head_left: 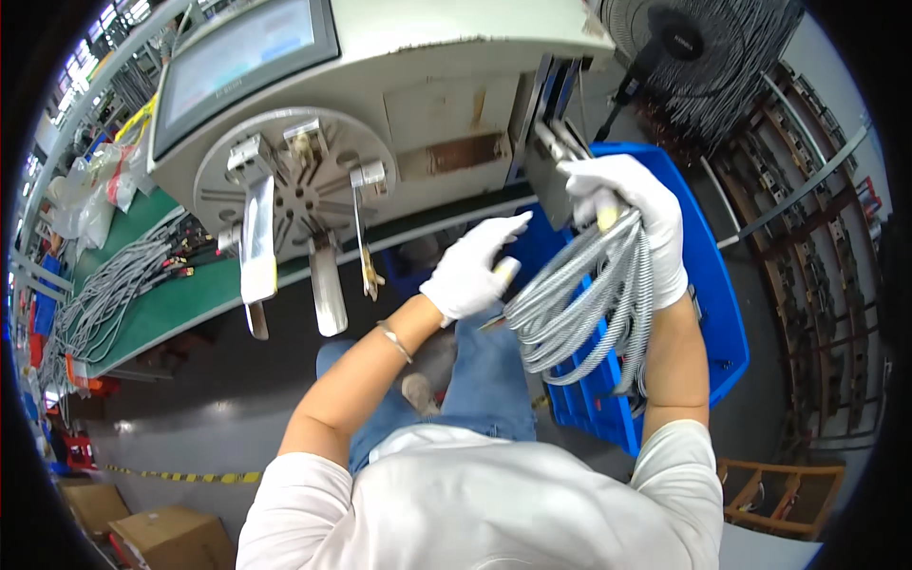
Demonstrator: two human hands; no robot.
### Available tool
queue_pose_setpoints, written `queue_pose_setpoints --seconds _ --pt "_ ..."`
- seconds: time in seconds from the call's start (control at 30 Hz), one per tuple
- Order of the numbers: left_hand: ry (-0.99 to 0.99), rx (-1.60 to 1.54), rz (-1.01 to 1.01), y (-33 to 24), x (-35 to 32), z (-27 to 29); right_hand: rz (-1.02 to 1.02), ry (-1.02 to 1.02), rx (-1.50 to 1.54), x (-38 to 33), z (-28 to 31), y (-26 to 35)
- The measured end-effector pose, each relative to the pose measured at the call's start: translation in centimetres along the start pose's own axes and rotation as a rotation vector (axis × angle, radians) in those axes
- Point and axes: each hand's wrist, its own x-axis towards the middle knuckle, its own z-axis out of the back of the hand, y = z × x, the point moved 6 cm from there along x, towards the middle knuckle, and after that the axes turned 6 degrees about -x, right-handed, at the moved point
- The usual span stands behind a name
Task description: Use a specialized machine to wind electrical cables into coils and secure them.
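A loose coil of grey braided cable [589, 309] hangs from my right hand [632, 195], whose gloved fingers are closed round its upper end. That hand is above the blue bin [727, 332], close to a grey metal plate on the machine's right side. My left hand [475, 266], also in a white glove, is in front of me with fingers apart and nothing in it. To its left stands a round slotted metal disc [294, 204] with several clamps and flat metal arms [328, 290] sticking out. The cable's ends are too small to make out.
The machine's pale housing [465, 95] carries a touch screen [242, 62] at upper left. Grey cables [123, 275] lie on a green bench [176, 318]. A black fan [679, 38] stands at the far right, near a rack [807, 247]. Cardboard boxes [176, 537] sit at lower left.
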Motion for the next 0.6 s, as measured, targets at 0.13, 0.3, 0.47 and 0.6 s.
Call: queue_pose_setpoints --seconds 0.13,0.3,0.47,0.6 --pt "-0.008 -0.808 0.299 -0.9 -2.6 0.7 0.115 0.22 -0.524 -2.0 -2.6 -1.3" --pt "-0.015 -0.388 0.159 -5.0 -4.0 0.3 0.038 0.35 -0.629 -2.9 -4.2 -3.3" --pt "0.067 -0.127 0.432 -2.6 -5.3 1.5 -0.589 0.625 -0.08 -5.0 -5.1 -5.6" --pt "0.047 -0.365 0.537 -2.3 -5.6 2.2 -0.676 0.551 0.07 -6.1 -6.3 -6.5"
